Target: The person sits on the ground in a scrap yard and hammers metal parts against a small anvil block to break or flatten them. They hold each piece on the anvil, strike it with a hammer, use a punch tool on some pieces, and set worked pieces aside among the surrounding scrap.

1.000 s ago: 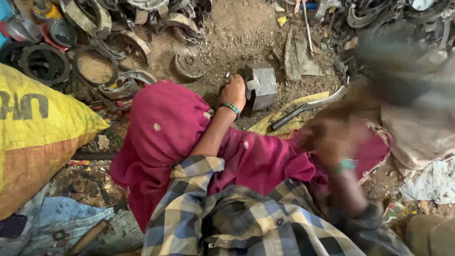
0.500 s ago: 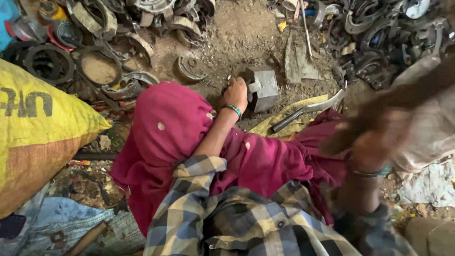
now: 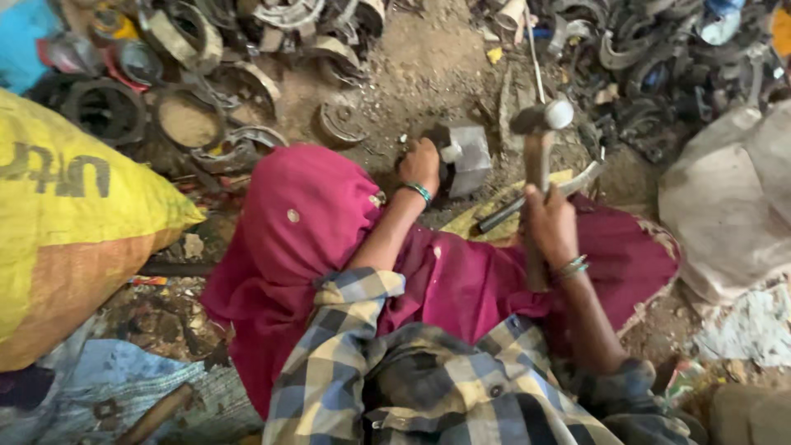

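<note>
Since half a second ago the right hand (image 3: 550,224) has come out of its blur at the right edge and swung inward, so the hammer (image 3: 540,124) now shows sharp, its head raised at about one o'clock from the block. That hand is wrapped tight around the wooden handle, fingers fully curled, with bangles at the wrist. The hammer head hangs just up and to the right of the metal block (image 3: 468,156), apart from it.

The block sits on the dirt a little above the middle of the view. The left hand (image 3: 421,163) has stayed put at the block's nine o'clock side, fingers closed narrowly on a small pale piece (image 3: 450,152) held against the block's top edge; a green bangle circles that wrist. What the piece is cannot be told.

At four o'clock from the block a dark metal rod (image 3: 527,203) lies slanted on a yellow sheet (image 3: 486,221), touching the edge of the magenta cloth (image 3: 346,247) that covers the lap. Bare dirt (image 3: 428,74) opens at twelve o'clock from the block, the only free ground near the hands. Curved scrap metal parts (image 3: 239,91) crowd from nine to eleven o'clock, and a darker heap of scrap (image 3: 659,74) fills one to two o'clock, close behind the hammer head. A yellow sack (image 3: 74,222) bulks at the far left, well apart, and a pale sack (image 3: 733,206) closes in at three o'clock, near the right elbow's side.
</note>
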{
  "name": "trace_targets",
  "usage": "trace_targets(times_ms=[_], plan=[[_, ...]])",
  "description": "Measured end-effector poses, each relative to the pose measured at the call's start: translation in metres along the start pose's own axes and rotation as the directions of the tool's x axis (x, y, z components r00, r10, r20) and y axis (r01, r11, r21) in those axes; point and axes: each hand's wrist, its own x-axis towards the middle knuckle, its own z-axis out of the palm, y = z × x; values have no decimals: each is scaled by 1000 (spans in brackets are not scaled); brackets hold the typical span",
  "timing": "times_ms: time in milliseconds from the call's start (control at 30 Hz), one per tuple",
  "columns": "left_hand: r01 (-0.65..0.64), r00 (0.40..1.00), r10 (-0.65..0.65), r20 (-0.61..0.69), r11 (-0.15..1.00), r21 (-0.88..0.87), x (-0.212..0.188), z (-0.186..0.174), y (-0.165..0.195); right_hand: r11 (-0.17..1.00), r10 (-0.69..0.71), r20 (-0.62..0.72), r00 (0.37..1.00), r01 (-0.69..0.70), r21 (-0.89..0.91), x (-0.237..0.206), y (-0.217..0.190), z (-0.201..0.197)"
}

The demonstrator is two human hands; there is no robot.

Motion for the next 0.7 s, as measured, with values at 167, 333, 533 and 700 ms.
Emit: trace_targets(times_ms=[167, 333, 533, 700], plan=[[-20, 1000, 20, 6, 1000, -13, -3, 2, -2, 812, -90, -149, 985, 159, 561, -29, -51, -91], [-26, 997, 30, 66, 997, -68, -5, -4, -4, 409, -501, -419, 757, 634, 656, -34, -107, -132], [-7, 996, 12, 83, 998, -60, -4, -5, -7, 959, -104, 156, 982, 141, -246, -17, -50, 3], [-98, 993, 103, 55, 991, -87, 0, -6, -6, 985, -107, -9, 994, 105, -140, 6, 2, 18]])
